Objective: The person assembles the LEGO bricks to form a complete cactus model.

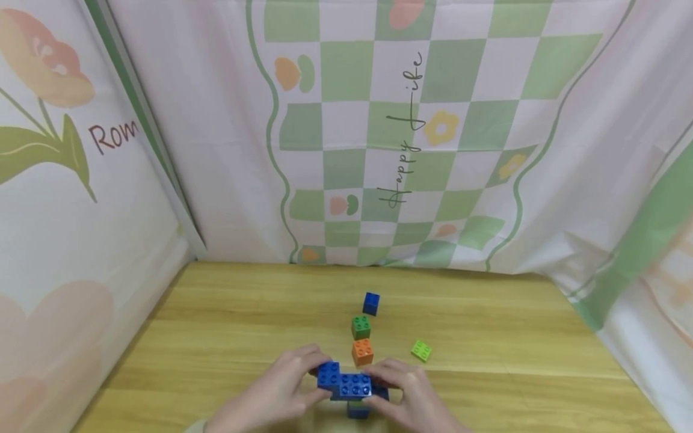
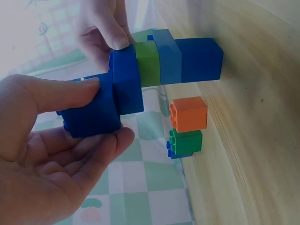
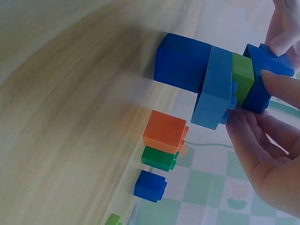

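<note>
Pinching square blue plastic block (image 1: 328, 374) (left fingers (image 2: 70, 96)) atop left end of oblong blue brick (image 1: 355, 385), right fingers (image 3: 283, 88) pinching opposite end.

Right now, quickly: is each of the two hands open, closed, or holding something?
Left hand: closed, pinching the top blue brick.
Right hand: closed, pinching the longer blue brick just beneath it.
</note>
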